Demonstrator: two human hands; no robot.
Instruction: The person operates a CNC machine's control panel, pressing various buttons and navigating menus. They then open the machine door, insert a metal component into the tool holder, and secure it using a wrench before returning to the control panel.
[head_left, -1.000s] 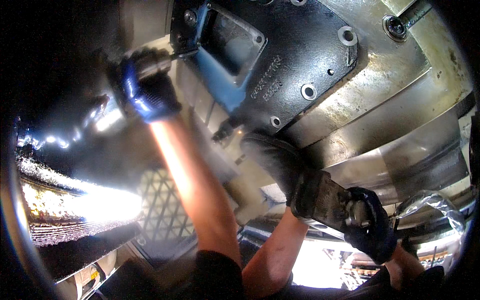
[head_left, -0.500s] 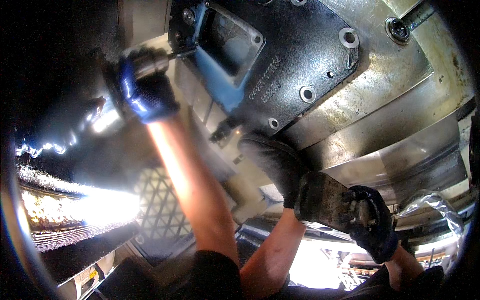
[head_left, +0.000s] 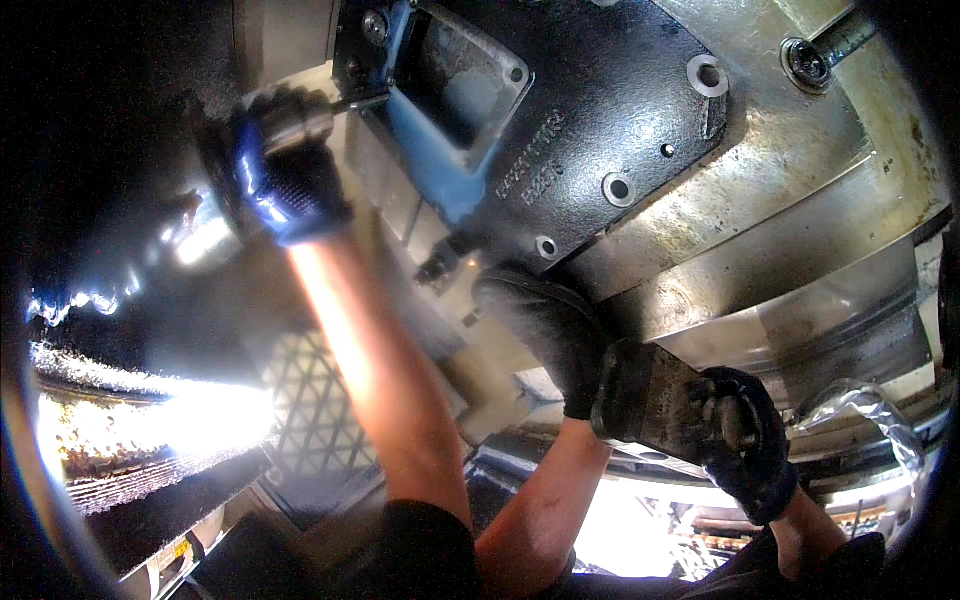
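In the middle of the head view my left hand (head_left: pixel 548 325), in a black glove, is closed round the front of a dark, boxy power tool (head_left: pixel 650 400); its fingers are partly hidden. A small orange glint shows by the tool's far end. At lower right my right hand (head_left: pixel 745 440), also dark-gloved, curls its fingers round the tool's rear. A third arm enters left of mine, apparently a co-worker's. Its blue-and-black gloved hand (head_left: pixel 288 195) grips a cylindrical metal tool (head_left: pixel 300 122), whose thin shaft reaches the edge of a black cast plate (head_left: pixel 600 110).
Stained metal housing (head_left: pixel 800 190) surrounds the plate on the right, with a large bolt (head_left: pixel 806 66) above. At lower left are a triangular-grid panel (head_left: pixel 320 420) and bright glare on ribbed metal (head_left: pixel 150 440). A shiny wrapped hose (head_left: pixel 885 415) bends at far right. Haze blurs the left.
The view has shifted slightly, so the plate's right side sits a little further right. The blue-gloved hand appears slightly further up and left. All grips stay as they were.
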